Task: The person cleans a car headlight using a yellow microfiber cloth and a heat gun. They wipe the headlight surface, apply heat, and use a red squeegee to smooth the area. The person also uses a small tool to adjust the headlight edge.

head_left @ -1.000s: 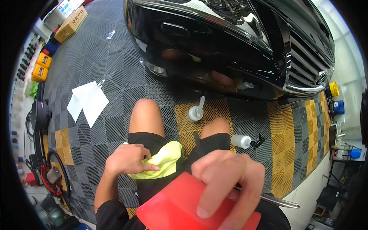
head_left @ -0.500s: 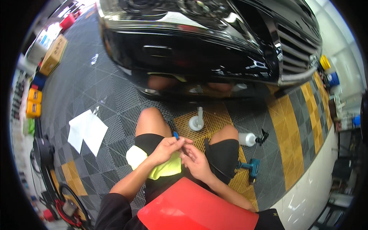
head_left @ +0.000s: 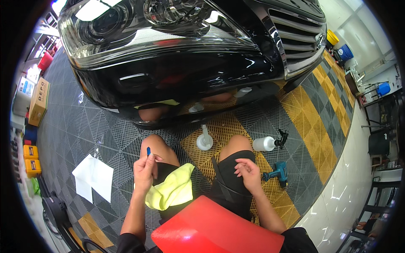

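Note:
My left hand (head_left: 144,170) is closed in a pinch above my left thigh. A small, slim blue piece (head_left: 148,151) sticks up from its fingers; I cannot make out its exact kind. Above my right thigh hovers my right hand (head_left: 249,173), fingers loosely bent and apart, with nothing visible in it. A bright yellow cloth (head_left: 172,189) is draped over my left thigh, close to the left hand. Against my lap rests a smooth red panel (head_left: 215,230). The glossy black car bumper (head_left: 181,76) and the clear headlight (head_left: 126,29) are in front of my knees.
Between my knees stands a white spray bottle (head_left: 204,142); another white bottle (head_left: 263,144) lies to the right. A teal cordless drill (head_left: 278,172) sits on the tiled floor. White sheets (head_left: 93,177), a cardboard box (head_left: 39,102) and yellow containers (head_left: 32,160) are at left.
My hands, together before, have moved apart: the left to the left with the blue piece, the right to the right. The view has shifted, showing more of the headlight.

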A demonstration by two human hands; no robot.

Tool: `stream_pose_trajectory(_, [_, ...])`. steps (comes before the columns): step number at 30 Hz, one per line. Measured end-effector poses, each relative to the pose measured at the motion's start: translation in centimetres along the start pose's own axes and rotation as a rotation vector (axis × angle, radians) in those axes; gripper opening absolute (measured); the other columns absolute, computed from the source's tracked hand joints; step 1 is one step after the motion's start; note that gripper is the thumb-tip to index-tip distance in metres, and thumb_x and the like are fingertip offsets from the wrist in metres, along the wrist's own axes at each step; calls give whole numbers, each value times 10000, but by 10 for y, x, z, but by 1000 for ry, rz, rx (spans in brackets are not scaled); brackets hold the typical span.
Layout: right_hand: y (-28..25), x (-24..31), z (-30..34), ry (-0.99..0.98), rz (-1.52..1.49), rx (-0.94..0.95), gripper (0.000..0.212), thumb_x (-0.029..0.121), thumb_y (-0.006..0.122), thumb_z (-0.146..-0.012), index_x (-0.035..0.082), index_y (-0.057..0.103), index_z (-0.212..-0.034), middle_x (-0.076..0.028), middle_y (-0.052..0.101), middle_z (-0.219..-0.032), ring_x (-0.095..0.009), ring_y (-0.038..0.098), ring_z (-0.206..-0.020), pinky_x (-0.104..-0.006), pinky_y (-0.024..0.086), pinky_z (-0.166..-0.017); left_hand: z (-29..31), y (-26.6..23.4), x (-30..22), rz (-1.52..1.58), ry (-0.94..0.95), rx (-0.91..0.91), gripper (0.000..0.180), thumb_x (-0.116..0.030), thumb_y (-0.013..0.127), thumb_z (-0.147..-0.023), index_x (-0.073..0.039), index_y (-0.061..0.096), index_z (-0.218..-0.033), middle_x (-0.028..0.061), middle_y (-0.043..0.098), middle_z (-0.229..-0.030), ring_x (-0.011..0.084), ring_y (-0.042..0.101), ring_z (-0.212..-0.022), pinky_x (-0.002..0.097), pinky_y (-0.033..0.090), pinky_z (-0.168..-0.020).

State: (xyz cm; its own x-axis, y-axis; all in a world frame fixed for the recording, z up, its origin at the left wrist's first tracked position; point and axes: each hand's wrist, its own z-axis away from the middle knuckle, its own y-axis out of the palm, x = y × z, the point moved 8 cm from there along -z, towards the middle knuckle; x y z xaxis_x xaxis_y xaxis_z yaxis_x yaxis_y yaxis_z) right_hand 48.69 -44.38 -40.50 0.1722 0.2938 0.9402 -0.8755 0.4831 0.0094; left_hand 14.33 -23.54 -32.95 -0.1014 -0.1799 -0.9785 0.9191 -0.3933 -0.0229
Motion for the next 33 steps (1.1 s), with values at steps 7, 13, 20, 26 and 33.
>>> stream_pose_trajectory(7, [-174, -162, 21, 91, -9, -802, 147, 75, 605, -1016, -14, 658, -1119, -70, 665, -832, -160, 631, -660, -314, 514, -587, 5, -15, -8, -428, -85, -72, 320, -241, 637, -1052, 37, 728, -920, -17, 605, -683, 46, 496, -650, 265, 407, -588])
stream_pose_trajectory(13, [-255, -333, 38, 640, 187, -995, 437, 171, 708, -976, -10, 522, -1327, -245, 630, -1202, -387, 639, -1075, -511, 499, -956, 22, 20, -3, -802, -152, 85, 365, -345, 641, -1008, 12, 705, -976, 247, 699, -827, 385, 688, -777, 472, 521, -736])
stream_pose_trajectory(20, [-207, -234, 41, 882, 581, -915, 489, 241, 671, -1010, -9, 465, -1376, -212, 648, -1152, -402, 648, -1039, -509, 504, -926, 44, 29, -28, -859, -35, 57, 300, -285, 597, -1040, -30, 752, -1079, 176, 661, -805, 361, 649, -781, 440, 513, -757])
stream_pose_trajectory(26, [-89, -11, -9, -136, 6, -405, 241, 117, 579, -1035, -4, 604, -1243, -80, 656, -1066, -161, 623, -964, -333, 520, -869, 41, 83, -80, -495, 163, 173, 245, -132, 689, -979, -40, 771, -1191, 100, 625, -795, 215, 633, -763, 328, 509, -738])
stream_pose_trajectory(33, [105, 162, -1, -510, 29, 626, 345, 94, 512, -1069, -30, 531, -1389, -99, 703, -1102, -157, 664, -903, -313, 546, -833, -2, 146, -115, -33, 415, 350, 318, -61, 792, -885, -54, 787, -1203, 61, 631, -846, 152, 630, -767, 278, 528, -716])
